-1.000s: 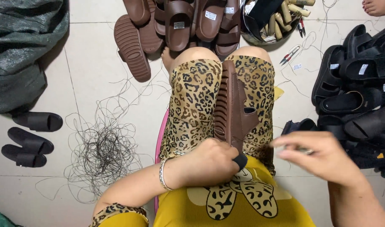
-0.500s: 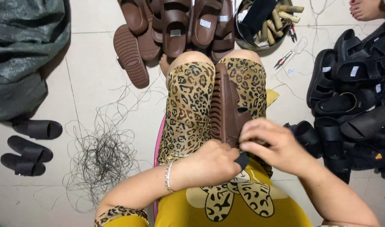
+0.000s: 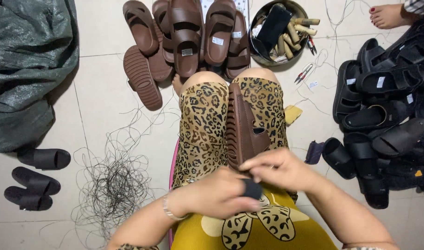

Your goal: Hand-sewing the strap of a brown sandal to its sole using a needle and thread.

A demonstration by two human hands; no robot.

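Left hand [image 3: 216,196], wearing a black fingertip cover, is curled closed at the near end of the brown sandal [image 3: 242,127]; whether it actually clamps the sole cannot be told. Right hand [image 3: 279,169] is pinched shut against that same end, fingertips touching the left hand. Sandal condition: brown, ribbed sole edge turned up, strap facing right, lying lengthwise between the knees on the leopard-print lap. Surroundings: a pile of brown sandals [image 3: 188,39] beyond the knees, a round tin of tools [image 3: 281,30] beside it, small snips [image 3: 303,74] on the tiles, black sandals [image 3: 383,115] heaped to the right, a tangle of black thread [image 3: 112,190] to the left, and a green sack [image 3: 29,60] at far left. Change from one second earlier: the right hand, then held apart to the right, has closed in onto the sandal.
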